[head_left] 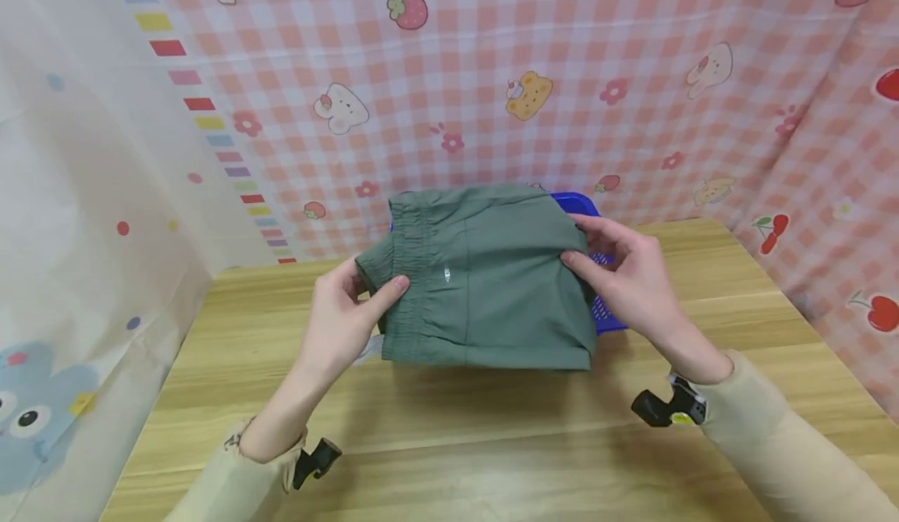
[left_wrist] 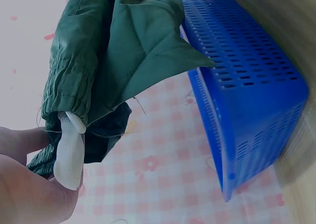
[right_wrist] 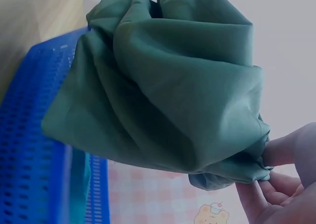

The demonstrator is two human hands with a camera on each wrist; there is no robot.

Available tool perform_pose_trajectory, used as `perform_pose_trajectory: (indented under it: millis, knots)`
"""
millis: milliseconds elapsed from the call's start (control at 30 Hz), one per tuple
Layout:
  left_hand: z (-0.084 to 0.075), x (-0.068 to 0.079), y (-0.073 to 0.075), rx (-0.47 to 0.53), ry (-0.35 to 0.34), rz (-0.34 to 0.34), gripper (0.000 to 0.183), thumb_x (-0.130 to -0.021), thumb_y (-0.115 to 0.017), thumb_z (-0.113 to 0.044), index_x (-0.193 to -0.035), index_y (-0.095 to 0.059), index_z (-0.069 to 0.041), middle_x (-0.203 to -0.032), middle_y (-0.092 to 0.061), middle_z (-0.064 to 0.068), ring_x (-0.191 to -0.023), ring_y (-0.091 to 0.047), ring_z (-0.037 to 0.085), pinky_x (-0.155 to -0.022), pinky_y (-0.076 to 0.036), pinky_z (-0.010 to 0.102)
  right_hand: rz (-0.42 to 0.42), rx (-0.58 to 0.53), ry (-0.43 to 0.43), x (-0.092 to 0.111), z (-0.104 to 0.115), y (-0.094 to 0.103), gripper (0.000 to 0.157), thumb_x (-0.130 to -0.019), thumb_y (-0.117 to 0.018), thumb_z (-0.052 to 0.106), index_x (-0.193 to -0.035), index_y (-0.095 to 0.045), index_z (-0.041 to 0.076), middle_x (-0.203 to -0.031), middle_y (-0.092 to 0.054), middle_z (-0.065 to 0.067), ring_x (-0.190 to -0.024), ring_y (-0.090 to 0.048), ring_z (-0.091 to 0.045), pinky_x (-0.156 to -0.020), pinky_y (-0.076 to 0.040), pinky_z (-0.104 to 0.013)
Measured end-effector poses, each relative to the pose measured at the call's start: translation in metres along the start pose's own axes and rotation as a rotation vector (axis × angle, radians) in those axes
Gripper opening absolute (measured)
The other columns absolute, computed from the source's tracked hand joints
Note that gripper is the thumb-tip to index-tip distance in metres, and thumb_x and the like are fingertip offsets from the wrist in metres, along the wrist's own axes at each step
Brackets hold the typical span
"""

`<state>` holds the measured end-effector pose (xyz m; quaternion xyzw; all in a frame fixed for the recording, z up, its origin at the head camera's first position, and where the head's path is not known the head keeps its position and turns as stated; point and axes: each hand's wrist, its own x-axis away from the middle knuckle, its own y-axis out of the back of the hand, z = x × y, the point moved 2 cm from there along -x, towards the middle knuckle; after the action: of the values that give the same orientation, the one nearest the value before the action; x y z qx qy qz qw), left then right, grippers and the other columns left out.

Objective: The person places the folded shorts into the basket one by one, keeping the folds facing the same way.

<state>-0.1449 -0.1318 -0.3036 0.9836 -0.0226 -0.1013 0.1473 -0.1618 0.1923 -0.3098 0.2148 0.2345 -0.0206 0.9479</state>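
Observation:
A pair of green shorts with a gathered elastic waistband is held up over the table, folded into a rough square. My left hand pinches the waistband, thumb in front and fingers behind. A white drawstring end hangs by the left thumb in the left wrist view. On the opposite side, my right hand grips the edge of the cloth between thumb and fingers. In the right wrist view the shorts' underside hangs in loose folds. Behind the shorts stands a blue perforated basket, mostly hidden by them.
Inside the basket, a strip of teal cloth shows in the right wrist view. The wood-grain table runs back to a pink checked curtain. Patterned cloth also hangs at both sides.

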Motion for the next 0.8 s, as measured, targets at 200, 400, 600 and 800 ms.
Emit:
perform_pose_trajectory:
  millis: [200,400,600,800]
  knots:
    - [-0.003,-0.015,0.003,-0.046,-0.011,-0.022,0.033,-0.099,-0.073,-0.012,-0.129,-0.070,0.000,-0.121,-0.076,0.023,-0.095,-0.070,-0.003,-0.082,-0.060,0.018,0.038,0.013,-0.035,-0.023,0.007,0.005,0.042,-0.094,-0.076,0.003,-0.136,-0.069,0.002,-0.090,-0.067,0.025,-0.085,-0.067,0.005,-0.075,-0.056,-0.010]
    - [-0.009,-0.031,0.001,-0.050,-0.039,-0.032,0.030,-0.099,-0.073,-0.013,-0.125,-0.070,0.000,-0.117,-0.077,0.022,-0.092,-0.071,0.000,-0.079,-0.059,0.018,0.046,0.027,-0.061,-0.039,0.011,0.013,0.043,-0.095,-0.076,0.004,-0.137,-0.067,0.002,-0.089,-0.066,0.027,-0.084,-0.068,0.008,-0.072,-0.056,-0.009]
    - [-0.010,-0.045,-0.007,0.000,-0.038,-0.027,0.030,-0.099,-0.073,-0.012,-0.125,-0.070,0.002,-0.118,-0.076,0.025,-0.091,-0.071,0.002,-0.078,-0.059,0.019,0.052,0.059,-0.097,-0.052,0.008,0.019,0.045,-0.097,-0.074,0.008,-0.140,-0.065,0.002,-0.098,-0.072,0.009,-0.084,-0.068,0.009,-0.075,-0.057,-0.008]
    - [-0.002,-0.058,-0.013,-0.006,-0.030,-0.008,0.028,-0.100,-0.070,-0.013,-0.124,-0.069,0.002,-0.112,-0.076,0.023,-0.083,-0.070,0.004,-0.073,-0.058,0.020,0.097,0.146,-0.134,-0.066,-0.002,0.018,0.046,-0.099,-0.073,0.015,-0.143,-0.064,0.006,-0.111,-0.071,-0.015,-0.084,-0.064,0.005,-0.074,-0.055,-0.010]
